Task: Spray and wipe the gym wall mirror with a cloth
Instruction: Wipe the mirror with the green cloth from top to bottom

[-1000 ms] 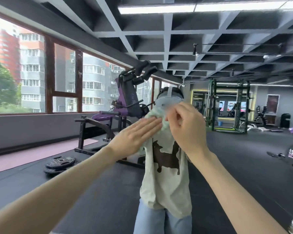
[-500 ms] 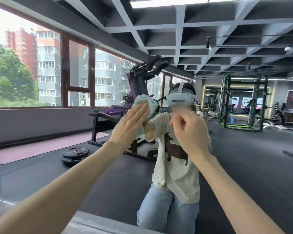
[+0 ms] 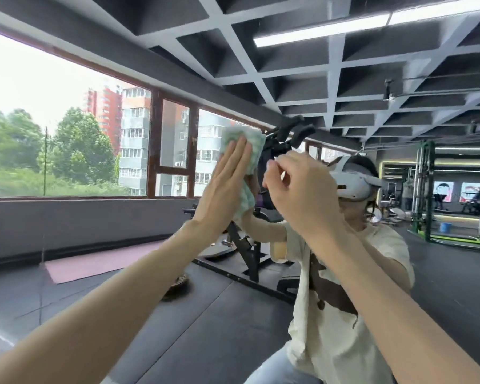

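Since the cloth (image 3: 252,146) looks soft and limp, flat left hand (image 3: 222,187) pins its middle; right hand (image 3: 298,192) clenched.

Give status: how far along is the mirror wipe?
Done: spraying can't be confirmed; no bottle in view. In hand: left hand presses the cloth flat against the mirror. Right hand is curled, nothing visibly held. Left: how much glass remains can't be told; no wiped edge shows.
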Demonstrator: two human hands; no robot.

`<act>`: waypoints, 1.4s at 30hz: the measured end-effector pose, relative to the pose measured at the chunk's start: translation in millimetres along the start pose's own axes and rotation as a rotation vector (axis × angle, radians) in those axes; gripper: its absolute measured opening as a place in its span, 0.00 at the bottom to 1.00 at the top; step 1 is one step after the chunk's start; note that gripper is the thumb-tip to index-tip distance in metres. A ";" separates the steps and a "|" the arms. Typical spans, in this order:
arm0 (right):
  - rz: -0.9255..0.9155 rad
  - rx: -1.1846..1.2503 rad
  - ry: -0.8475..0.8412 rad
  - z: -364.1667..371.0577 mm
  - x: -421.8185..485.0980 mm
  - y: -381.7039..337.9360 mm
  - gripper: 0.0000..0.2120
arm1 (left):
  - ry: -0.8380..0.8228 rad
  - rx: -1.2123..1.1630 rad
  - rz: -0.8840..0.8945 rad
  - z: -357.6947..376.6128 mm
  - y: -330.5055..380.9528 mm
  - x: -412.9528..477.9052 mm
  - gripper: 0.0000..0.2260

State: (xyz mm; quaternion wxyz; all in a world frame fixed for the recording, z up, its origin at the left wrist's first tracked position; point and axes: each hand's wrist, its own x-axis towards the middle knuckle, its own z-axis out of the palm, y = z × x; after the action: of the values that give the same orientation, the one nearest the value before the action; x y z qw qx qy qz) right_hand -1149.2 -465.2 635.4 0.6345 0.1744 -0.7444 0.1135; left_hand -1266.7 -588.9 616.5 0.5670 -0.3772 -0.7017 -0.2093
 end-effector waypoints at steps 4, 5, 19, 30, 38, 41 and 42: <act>0.011 0.110 -0.024 12.3 73.6 -13.2 0.18 | -0.058 0.209 0.077 -18.4 -31.3 62.6 0.32; 0.039 0.171 -0.025 14.3 90.0 -15.4 0.18 | -0.055 0.204 0.100 -22.7 -34.4 71.9 0.32; 0.149 0.216 0.168 49.2 153.0 -21.1 0.19 | 0.070 0.059 0.051 -40.5 -81.4 98.0 0.23; 0.227 0.038 -0.010 96.6 80.6 -55.2 0.17 | 0.032 0.016 -0.217 -58.7 -183.7 28.0 0.30; 0.320 -0.076 0.040 104.0 26.7 -78.0 0.16 | -0.017 -0.142 0.115 -34.1 -137.4 -0.8 0.33; 0.348 -0.186 0.065 107.2 21.9 -76.8 0.16 | -0.039 -0.133 0.429 -13.9 -115.5 -11.0 0.38; 0.363 -0.199 0.077 107.4 26.1 -79.3 0.17 | -0.051 -0.114 0.493 -10.7 -116.9 -9.3 0.38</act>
State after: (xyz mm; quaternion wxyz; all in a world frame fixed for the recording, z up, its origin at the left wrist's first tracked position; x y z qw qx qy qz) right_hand -1217.9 -582.6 638.8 0.6458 -0.0305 -0.7463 0.1582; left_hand -1348.8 -672.7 626.2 0.5608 -0.5735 -0.5897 -0.0946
